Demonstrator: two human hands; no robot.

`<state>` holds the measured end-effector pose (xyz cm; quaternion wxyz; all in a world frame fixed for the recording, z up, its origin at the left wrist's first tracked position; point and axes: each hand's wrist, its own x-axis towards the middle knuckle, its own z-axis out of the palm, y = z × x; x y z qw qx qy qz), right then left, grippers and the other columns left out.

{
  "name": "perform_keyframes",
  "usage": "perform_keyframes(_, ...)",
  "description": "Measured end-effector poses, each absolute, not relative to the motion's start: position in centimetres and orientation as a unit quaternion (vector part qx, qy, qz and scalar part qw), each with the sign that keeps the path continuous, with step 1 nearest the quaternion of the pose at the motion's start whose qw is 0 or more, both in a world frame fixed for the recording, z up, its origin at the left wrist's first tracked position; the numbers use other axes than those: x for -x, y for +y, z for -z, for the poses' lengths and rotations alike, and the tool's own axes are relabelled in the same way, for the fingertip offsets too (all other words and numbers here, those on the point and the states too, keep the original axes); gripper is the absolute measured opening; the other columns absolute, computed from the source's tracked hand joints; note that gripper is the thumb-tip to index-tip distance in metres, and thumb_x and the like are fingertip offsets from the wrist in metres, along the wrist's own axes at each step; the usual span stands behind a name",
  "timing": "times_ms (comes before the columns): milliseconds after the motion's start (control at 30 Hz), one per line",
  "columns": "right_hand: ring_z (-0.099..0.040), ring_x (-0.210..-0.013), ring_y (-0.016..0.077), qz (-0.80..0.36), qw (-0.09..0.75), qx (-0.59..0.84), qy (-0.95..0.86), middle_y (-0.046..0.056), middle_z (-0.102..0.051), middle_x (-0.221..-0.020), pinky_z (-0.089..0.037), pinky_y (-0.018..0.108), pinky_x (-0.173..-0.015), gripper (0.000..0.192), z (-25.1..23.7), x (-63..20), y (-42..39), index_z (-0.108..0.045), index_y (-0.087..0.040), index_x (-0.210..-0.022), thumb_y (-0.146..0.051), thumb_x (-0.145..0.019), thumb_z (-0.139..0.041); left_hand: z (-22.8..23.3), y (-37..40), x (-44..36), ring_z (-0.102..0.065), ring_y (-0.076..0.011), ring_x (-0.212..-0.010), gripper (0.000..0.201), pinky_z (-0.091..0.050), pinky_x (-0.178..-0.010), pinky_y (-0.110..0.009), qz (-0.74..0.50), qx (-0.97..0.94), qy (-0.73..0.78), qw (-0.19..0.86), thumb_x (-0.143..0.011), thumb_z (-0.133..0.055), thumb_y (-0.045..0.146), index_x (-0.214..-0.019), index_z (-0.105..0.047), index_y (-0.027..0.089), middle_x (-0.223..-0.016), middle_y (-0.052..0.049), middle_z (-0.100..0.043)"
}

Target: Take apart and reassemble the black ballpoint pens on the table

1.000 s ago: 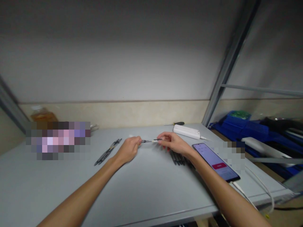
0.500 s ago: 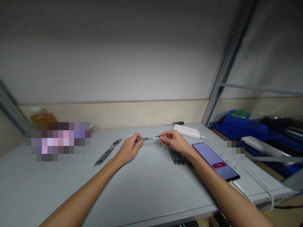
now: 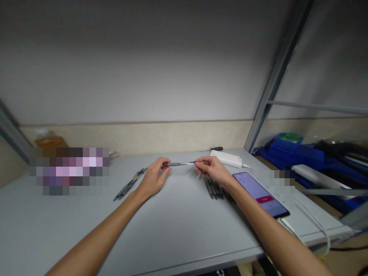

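Note:
Both my hands hold one thin pen (image 3: pixel 179 164) level above the grey table (image 3: pixel 178 226). My left hand (image 3: pixel 153 178) pinches its left end between fingertips. My right hand (image 3: pixel 211 168) pinches its right end. Just under my right hand lies a bundle of dark pens (image 3: pixel 214 188). Two more dark pens (image 3: pixel 130 184) lie to the left of my left hand.
A phone (image 3: pixel 260 193) with a lit screen lies right of my right arm, a white cable (image 3: pixel 313 226) running from it. A white power strip (image 3: pixel 227 158) and a screwdriver (image 3: pixel 212 149) lie at the back. A bottle (image 3: pixel 48 140) stands at far left. Blue bins (image 3: pixel 287 147) sit right.
The pen and both hands have risen a little and moved away from me. My left fingers have loosened to a fingertip pinch.

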<state>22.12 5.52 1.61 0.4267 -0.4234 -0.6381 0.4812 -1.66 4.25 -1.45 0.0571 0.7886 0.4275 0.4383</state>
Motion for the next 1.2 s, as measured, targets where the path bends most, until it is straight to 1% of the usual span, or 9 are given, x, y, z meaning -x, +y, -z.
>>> perform_keyframes(67,-0.05,-0.05,0.0086,-0.488,0.426,0.422,-0.634,0.001,-0.06,-0.059,-0.039,0.02,-0.046,0.026,-1.7,-22.1,5.5,-0.066,-0.013,-0.078,-0.037,-0.067,-0.067,1.2,4.1,1.6,-0.056,-0.0154,-0.078,0.015,-0.044,-0.076,-0.029,-0.44,-0.791,0.421,0.05,-0.087,-0.044,0.028,-0.093,-0.054,0.017,-0.086,-0.005,-0.061)
perform_keyframes(133,-0.049,-0.05,0.0087,-0.489,0.427,0.419,-0.635,0.001,-0.06,-0.059,-0.038,0.021,-0.046,0.027,-1.7,-22.1,5.4,-0.066,-0.013,-0.078,-0.037,-0.067,-0.067,0.9,4.0,1.6,-0.056,-0.0154,-0.076,0.019,-0.043,-0.074,-0.028,-0.438,-0.79,0.427,0.045,-0.089,-0.042,0.029,-0.089,-0.055,0.017,-0.082,-0.005,-0.061)
perform_keyframes(267,-0.05,-0.051,0.009,-0.486,0.433,0.41,-0.639,0.001,-0.06,-0.061,-0.038,0.021,-0.045,0.028,-1.8,-22.1,5.3,-0.066,-0.013,-0.081,-0.037,-0.067,-0.066,0.8,4.0,1.5,-0.052,-0.014,-0.066,0.029,-0.04,-0.065,-0.025,-0.419,-0.781,0.461,0.047,-0.091,-0.035,0.032,-0.076,-0.054,0.017,-0.068,-0.001,-0.057)
perform_keyframes(367,-0.049,-0.051,0.009,-0.483,0.435,0.408,-0.641,0.0,-0.059,-0.062,-0.038,0.021,-0.045,0.028,-1.9,-22.1,5.3,-0.065,-0.013,-0.082,-0.037,-0.067,-0.065,0.9,4.2,1.7,-0.049,-0.0136,-0.058,0.034,-0.038,-0.061,-0.024,-0.416,-0.768,0.484,0.044,-0.091,-0.031,0.034,-0.07,-0.052,0.017,-0.06,0.001,-0.052)
perform_keyframes(667,-0.049,-0.057,0.0109,-0.456,0.471,0.432,-0.619,0.002,-0.055,-0.07,-0.039,0.021,-0.042,0.025,-1.6,-22.5,6.0,-0.063,-0.015,-0.086,-0.033,-0.068,-0.06,0.8,4.8,2.5,-0.045,-0.0134,-0.054,0.033,-0.035,-0.057,-0.024,-0.42,-0.755,0.504,0.012,-0.09,-0.029,0.035,-0.067,-0.047,0.019,-0.056,0.002,-0.047)
perform_keyframes(933,-0.049,-0.058,0.011,-0.441,0.486,0.442,-0.611,0.002,-0.054,-0.069,-0.04,0.019,-0.042,0.021,-1.6,-22.7,6.2,-0.062,-0.016,-0.084,-0.03,-0.069,-0.059,1.0,5.1,2.8,-0.044,-0.0131,-0.053,0.033,-0.034,-0.056,-0.024,-0.427,-0.741,0.518,0.003,-0.09,-0.029,0.034,-0.067,-0.046,0.019,-0.056,0.003,-0.047)
perform_keyframes(1200,-0.05,-0.059,0.0116,-0.436,0.49,0.45,-0.606,0.002,-0.055,-0.069,-0.04,0.019,-0.041,0.022,-1.6,-22.6,6.2,-0.062,-0.015,-0.084,-0.03,-0.068,-0.058,0.8,5.0,2.7,-0.044,-0.0136,-0.053,0.032,-0.035,-0.057,-0.025,-0.432,-0.74,0.515,0.001,-0.089,-0.028,0.034,-0.066,-0.045,0.02,-0.054,0.003,-0.044)
